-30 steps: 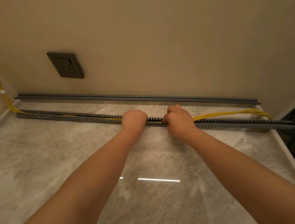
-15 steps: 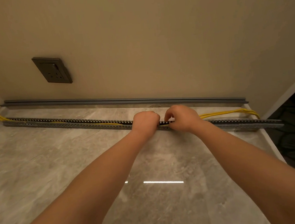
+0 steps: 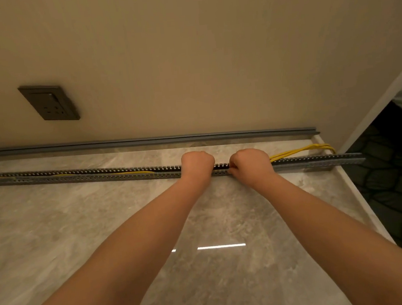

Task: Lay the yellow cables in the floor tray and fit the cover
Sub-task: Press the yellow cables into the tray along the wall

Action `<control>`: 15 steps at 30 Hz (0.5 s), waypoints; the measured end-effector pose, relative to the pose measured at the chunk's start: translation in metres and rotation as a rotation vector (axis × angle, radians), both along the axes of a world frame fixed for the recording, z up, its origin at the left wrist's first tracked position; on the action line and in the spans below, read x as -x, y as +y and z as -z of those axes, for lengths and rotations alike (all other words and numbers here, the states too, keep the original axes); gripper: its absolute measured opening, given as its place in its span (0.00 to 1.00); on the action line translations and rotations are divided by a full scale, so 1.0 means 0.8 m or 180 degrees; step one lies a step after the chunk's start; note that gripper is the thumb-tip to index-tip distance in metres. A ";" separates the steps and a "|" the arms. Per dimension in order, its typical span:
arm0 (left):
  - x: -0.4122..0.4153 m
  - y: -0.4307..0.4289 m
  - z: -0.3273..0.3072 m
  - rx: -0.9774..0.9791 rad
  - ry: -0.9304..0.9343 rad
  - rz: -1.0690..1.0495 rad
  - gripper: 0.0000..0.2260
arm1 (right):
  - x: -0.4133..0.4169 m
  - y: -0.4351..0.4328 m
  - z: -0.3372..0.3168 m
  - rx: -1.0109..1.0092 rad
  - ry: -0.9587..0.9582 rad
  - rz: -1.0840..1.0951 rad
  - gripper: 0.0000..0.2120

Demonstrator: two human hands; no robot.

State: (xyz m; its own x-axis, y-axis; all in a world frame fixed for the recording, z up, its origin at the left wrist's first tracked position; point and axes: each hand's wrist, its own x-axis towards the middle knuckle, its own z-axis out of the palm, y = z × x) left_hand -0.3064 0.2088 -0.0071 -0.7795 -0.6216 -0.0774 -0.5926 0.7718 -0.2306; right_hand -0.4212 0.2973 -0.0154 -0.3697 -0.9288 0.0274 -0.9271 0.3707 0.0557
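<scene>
Head view: left hand (image 3: 197, 164) and right hand (image 3: 250, 162) cover the tray (image 3: 100, 176), fingers curled under, grip indiscernible.

Beige wall (image 3: 211, 54) fills the upper view ahead of me, plain and evenly lit. A dark grey socket (image 3: 49, 103) sits low on it, at left; pin holes show near its bottom edge. Below, grey marbled floor (image 3: 55, 226), glossy, carries a bright streak of reflected light (image 3: 221, 246) with a smaller glint just left of it. A pale raised edge (image 3: 359, 199) borders the floor on the right. Beyond it lies dark patterned flooring (image 3: 397, 183). White trim (image 3: 373, 105) slants up at far right.
</scene>
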 end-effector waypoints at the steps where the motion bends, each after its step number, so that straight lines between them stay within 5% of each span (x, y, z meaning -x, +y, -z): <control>1: -0.004 -0.001 0.003 -0.0024 0.0093 0.0023 0.10 | 0.000 -0.001 0.000 -0.0036 0.0015 -0.0007 0.10; 8: 0.006 0.015 0.018 -0.0467 0.0659 0.0420 0.11 | 0.007 0.001 -0.005 0.0155 -0.0508 0.0117 0.06; 15: 0.030 0.019 0.012 -0.0021 0.0343 0.0578 0.05 | 0.017 0.029 -0.007 0.0562 -0.1278 0.0291 0.13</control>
State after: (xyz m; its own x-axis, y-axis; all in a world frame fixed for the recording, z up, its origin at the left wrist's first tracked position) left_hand -0.3307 0.2241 -0.0170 -0.8827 -0.4699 0.0088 -0.4645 0.8695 -0.1679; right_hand -0.4350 0.3206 -0.0097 -0.4638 -0.8857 0.0201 -0.8253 0.4236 -0.3733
